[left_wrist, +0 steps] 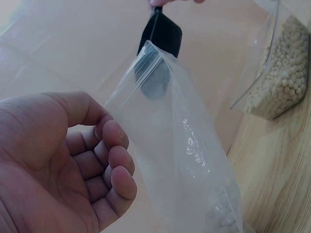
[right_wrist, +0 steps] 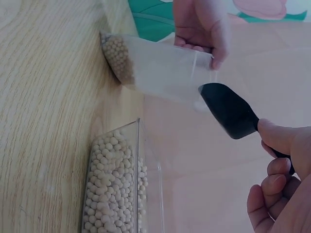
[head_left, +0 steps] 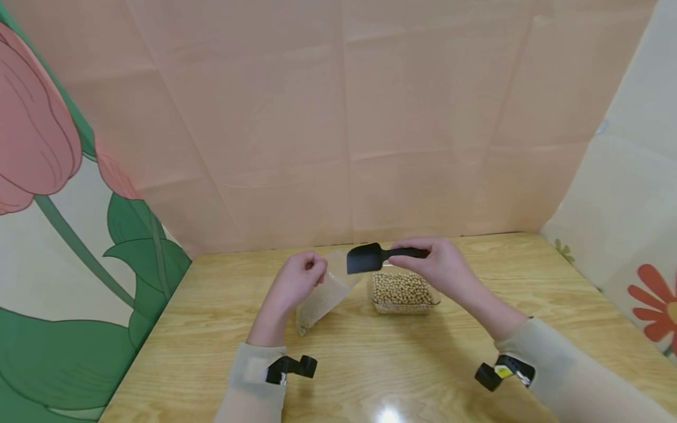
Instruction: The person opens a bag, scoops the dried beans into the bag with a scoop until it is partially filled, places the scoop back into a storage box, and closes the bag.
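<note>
My left hand [head_left: 300, 276] pinches the top edge of a clear zip bag [head_left: 325, 296] between thumb and forefinger. The bag hangs at a slant, its lower corner at the table, with pale round beans [right_wrist: 116, 53] gathered at the bottom. In my right hand [head_left: 436, 264] is the handle of a small black scoop [head_left: 365, 258]. The scoop's blade points left at the bag's mouth; in the left wrist view its tip shows through the plastic. Below my right hand stands a clear box [head_left: 406, 309] filled with the same beans.
The wood-grain table [head_left: 402, 364] runs back to a pinkish cloth backdrop [head_left: 338, 129]. A flower-patterned sheet [head_left: 58, 258] hangs at the left, a pale one with a red flower [head_left: 658, 302] at the right.
</note>
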{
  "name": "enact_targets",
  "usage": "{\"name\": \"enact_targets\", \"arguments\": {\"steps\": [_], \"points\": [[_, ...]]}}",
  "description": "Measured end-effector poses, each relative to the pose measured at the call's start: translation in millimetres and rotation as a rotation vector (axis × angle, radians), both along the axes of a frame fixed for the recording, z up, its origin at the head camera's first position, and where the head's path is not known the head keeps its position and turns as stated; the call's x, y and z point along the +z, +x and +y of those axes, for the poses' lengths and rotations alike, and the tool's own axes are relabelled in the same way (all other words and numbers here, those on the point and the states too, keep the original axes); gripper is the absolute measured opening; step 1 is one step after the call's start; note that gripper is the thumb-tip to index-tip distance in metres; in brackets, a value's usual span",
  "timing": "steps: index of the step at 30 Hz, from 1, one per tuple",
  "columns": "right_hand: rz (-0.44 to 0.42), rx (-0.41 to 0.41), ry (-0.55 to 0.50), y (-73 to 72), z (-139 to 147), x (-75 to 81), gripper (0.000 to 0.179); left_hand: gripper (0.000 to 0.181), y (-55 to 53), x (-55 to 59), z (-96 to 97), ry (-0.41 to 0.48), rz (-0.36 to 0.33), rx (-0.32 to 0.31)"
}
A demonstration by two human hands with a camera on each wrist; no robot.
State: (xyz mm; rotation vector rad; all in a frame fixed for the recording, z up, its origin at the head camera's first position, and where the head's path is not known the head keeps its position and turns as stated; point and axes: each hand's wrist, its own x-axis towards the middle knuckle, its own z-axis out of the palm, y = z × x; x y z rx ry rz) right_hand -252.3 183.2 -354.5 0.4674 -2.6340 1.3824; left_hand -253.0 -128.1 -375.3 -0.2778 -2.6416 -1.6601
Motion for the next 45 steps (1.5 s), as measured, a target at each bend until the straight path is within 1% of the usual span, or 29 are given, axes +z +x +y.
{"name": "enact_targets", "arguments": {"steps": [4,11,17,21,33,40,45], "points": [[-0.034,-0.012,-0.023,1.4,9,1.8,0.035,0.027,-0.3,0.7,0.0,-0.007,0.006,0.001],[-0.062,-0.042,-0.018,6.0,25,2.0,0.043,0.025,0.2,2.1,0.4,-0.002,-0.002,0.006],[-0.076,-0.071,-0.033,8.2,38,-1.0,0.047,0.026,0.0,1.7,0.3,-0.002,0.004,0.002],[-0.077,-0.092,-0.015,8.7,45,-3.8,0.047,0.026,-0.7,1.0,0.3,0.002,0.008,0.0],[-0.088,-0.137,0.037,10.5,63,-17.2,0.048,0.026,-1.1,0.3,0.1,0.01,-0.003,0.004],[-0.114,-0.147,0.043,11.2,72,-26.3,0.049,0.027,-1.1,0.6,0.0,0.013,0.0,-0.001],[-0.138,-0.155,0.066,10.5,78,-34.4,0.053,0.027,-0.8,0.6,-0.7,0.014,0.0,-0.006]]}}
